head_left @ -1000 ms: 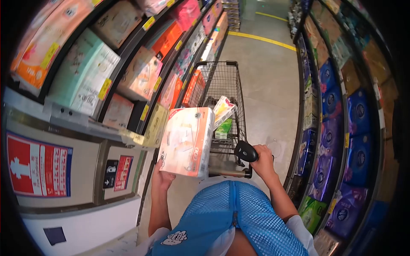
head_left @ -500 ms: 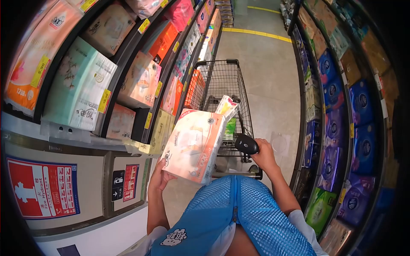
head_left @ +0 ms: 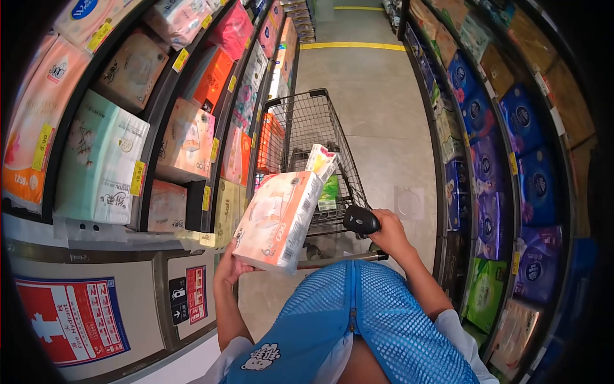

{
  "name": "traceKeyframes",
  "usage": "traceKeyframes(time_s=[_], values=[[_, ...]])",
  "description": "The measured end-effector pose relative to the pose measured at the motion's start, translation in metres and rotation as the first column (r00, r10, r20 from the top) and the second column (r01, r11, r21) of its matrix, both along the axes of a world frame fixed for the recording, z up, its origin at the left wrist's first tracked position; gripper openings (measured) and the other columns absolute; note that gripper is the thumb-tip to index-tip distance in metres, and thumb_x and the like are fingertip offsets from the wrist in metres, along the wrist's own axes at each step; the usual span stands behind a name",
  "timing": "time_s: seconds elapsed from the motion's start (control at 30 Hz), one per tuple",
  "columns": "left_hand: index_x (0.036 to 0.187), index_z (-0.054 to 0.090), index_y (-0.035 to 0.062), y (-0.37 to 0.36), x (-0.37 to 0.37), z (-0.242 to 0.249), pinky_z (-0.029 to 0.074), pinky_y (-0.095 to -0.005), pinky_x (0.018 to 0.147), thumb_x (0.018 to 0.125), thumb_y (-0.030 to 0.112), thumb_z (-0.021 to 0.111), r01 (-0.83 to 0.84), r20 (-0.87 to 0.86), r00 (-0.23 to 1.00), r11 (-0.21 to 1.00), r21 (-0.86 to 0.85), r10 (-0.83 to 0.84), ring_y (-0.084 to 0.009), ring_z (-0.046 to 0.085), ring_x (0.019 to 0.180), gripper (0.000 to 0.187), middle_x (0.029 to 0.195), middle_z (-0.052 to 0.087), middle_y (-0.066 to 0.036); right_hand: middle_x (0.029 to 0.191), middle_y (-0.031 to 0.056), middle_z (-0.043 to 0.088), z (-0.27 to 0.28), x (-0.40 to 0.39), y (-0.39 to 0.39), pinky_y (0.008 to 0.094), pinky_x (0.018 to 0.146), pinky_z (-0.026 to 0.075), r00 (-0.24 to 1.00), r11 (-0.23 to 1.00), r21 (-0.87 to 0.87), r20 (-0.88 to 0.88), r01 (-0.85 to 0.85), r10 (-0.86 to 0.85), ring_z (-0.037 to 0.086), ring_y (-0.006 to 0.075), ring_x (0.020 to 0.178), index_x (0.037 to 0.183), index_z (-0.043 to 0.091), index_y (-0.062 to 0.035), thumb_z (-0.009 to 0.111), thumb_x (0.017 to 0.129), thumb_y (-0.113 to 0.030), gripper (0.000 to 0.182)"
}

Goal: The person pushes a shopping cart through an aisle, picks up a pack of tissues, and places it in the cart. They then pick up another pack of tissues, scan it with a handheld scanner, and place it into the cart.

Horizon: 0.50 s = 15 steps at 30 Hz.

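My left hand grips the lower left corner of a peach-coloured multipack of tissues. The pack is tilted, so its front and its white side with printed marks both show. In my right hand is a black barcode scanner, its head pointing left toward the pack's side, with a gap between them. My right fingers are wrapped around its handle and partly hidden. Just beyond the pack stands a black wire shopping cart. Inside it are a white pack with a colourful print and a green pack.
Shelves of tissue packs line both sides of the aisle, including a pale green pack on the left and purple packs on the right. A fire hydrant sign is at lower left. Grey floor runs ahead past a yellow line.
The view has turned slightly right, so shelves and cart shift left in it. The tissue pack has turned, showing more of its side. Both hands keep their holds.
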<state>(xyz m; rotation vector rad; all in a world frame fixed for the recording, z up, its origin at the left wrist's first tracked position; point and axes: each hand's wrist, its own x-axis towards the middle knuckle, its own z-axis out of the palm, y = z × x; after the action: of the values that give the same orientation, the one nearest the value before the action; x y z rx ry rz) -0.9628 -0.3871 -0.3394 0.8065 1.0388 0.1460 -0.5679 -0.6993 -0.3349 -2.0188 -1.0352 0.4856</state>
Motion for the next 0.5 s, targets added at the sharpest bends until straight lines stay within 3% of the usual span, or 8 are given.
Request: traceKeyframes(time_s=[0.4, 0.5], values=[[0.150, 0.053, -0.0002, -0.015, -0.001, -0.004, 0.069, -0.0403, 0.072, 0.109, 0.059, 0.055, -0.049, 0.045, 0.998, 0.998, 0.048, 0.046, -0.0295, 0.081, 0.093, 0.072, 0.124, 0.076, -0.022, 0.095, 0.0156, 0.074, 0.003, -0.007, -0.002, 0.0523, 0.085, 0.052, 0.998, 0.999, -0.027, 0.053, -0.019, 0.020, 0.067, 0.0421, 0.094, 0.095, 0.073, -0.0065, 0.076, 0.079, -0.009, 0.017], [0.161, 0.040, 0.0005, -0.015, -0.007, -0.015, 0.071, -0.0485, 0.082, 0.111, 0.060, 0.049, -0.016, 0.074, 0.997, 0.996, 0.085, 0.010, -0.0372, 0.077, 0.115, 0.078, 0.143, 0.067, -0.026, 0.095, 0.0154, 0.074, 0.003, -0.007, -0.002, 0.0526, 0.086, 0.052, 0.998, 0.998, -0.054, 0.063, -0.014, 0.018, 0.067, 0.0422, 0.095, 0.094, 0.072, -0.0068, 0.076, 0.079, -0.009, 0.016]])
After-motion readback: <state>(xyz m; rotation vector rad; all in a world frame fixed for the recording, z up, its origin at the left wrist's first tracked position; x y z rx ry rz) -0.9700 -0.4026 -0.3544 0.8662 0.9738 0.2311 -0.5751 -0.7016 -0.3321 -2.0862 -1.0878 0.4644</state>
